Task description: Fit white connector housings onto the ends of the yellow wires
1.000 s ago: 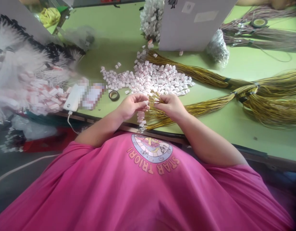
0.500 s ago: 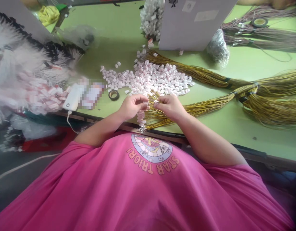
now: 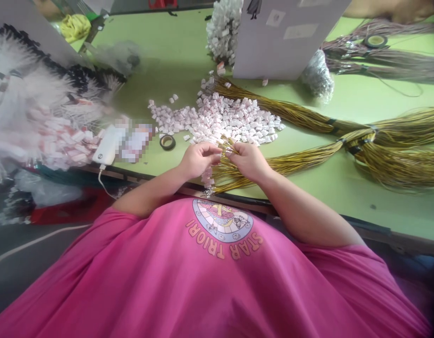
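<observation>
Over the near edge of the table, my left hand is closed in a pinch on a small white plastic connector, mostly hidden by the fingertips. Facing it, my right hand grips several yellow-and-black wires, whose bare metal ends fan out from the fingers. The two sets of fingertips nearly meet. Below them run more wires of the same bundle, with silvery terminals at the table edge. A short row of connectors lies under my left hand. Just beyond both hands spreads a loose pile of white connectors.
A roll of black tape and a white power bank with a cable lie left. Bundled white wires heap further left. A grey box panel stands behind the pile. Another person's arm shows at top right.
My left hand has shifted slightly right and closer to my right hand's wires. The connector in its fingers is less visible. The whole view has tilted a little.
</observation>
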A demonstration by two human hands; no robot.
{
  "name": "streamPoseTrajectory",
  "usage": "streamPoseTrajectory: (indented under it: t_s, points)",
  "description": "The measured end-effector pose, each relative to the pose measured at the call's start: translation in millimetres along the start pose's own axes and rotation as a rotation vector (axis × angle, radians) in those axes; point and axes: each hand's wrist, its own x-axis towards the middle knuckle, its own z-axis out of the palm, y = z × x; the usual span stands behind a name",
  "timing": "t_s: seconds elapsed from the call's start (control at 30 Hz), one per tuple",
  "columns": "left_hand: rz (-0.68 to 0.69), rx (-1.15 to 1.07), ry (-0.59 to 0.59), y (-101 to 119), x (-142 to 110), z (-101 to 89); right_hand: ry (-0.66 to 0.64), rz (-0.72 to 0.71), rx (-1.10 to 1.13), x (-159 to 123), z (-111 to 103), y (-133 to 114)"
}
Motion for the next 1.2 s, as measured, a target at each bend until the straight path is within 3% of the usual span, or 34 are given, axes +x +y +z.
streamPoseTrajectory:
  t_s: [0.33, 0.57, 0.77, 0.93, 1.07, 1.2]
  points:
    - [0.053, -0.021, 0.112, 7, 3, 3.4, 0.064, -0.034, 0.081, -2, -2, 0]
    - [0.288, 0.033, -0.072, -9, 10, -1.3, 0.009, 0.002, 0.068, -1, -2, 1]
    - [0.370, 0.293, -0.094, -5, 6, -7.5, -0.036, -0.006, 0.054, 2, -1, 6]
    - [0.250, 0.709, -0.120, 10, 15, -46.4, 0.022, -0.129, 0.131, 7, -9, 11]
    - [0.107, 1.092, 0.043, -2, 43, -74.1, -0.060, -0.016, 0.237, 9, -12, 14]
    - [0.052, 1.205, -0.025, -22, 62, -77.9, -0.184, 0.052, 0.368, 12, -13, 17]
